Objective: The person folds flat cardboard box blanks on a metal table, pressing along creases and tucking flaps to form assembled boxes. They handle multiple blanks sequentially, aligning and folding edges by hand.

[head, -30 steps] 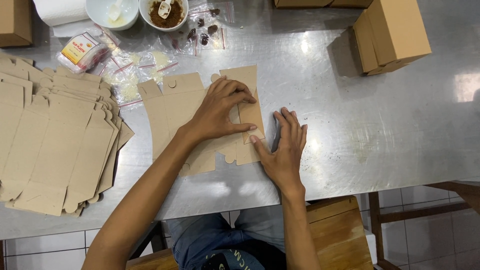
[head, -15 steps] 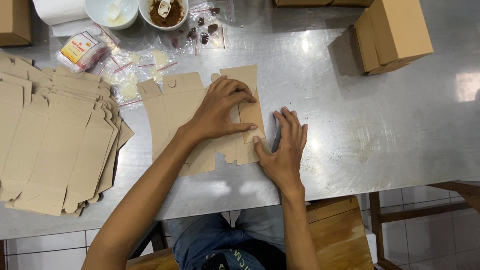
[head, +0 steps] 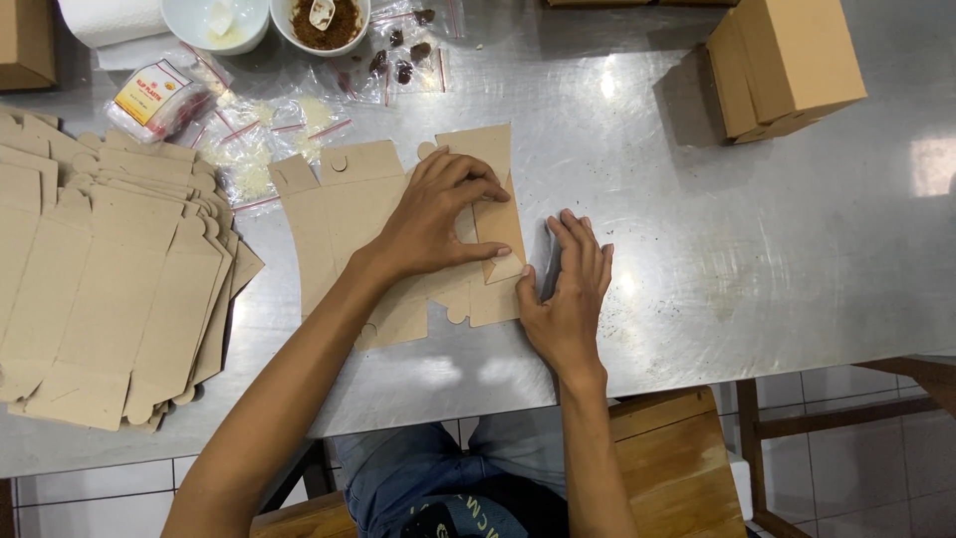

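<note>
Below, we see a steel table [head: 757, 249] with a flat cardboard sheet [head: 344, 214] lying mid-table. Our left hand [head: 438, 214] presses it with fingers spread; our right hand [head: 568, 289] lies flat, fingers together, at its right edge.

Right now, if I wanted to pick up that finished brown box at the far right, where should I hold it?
Probably by the closed cardboard box's two long side walls, coming from above: it lies alone on the steel table, its broad flat top unobstructed.
</note>
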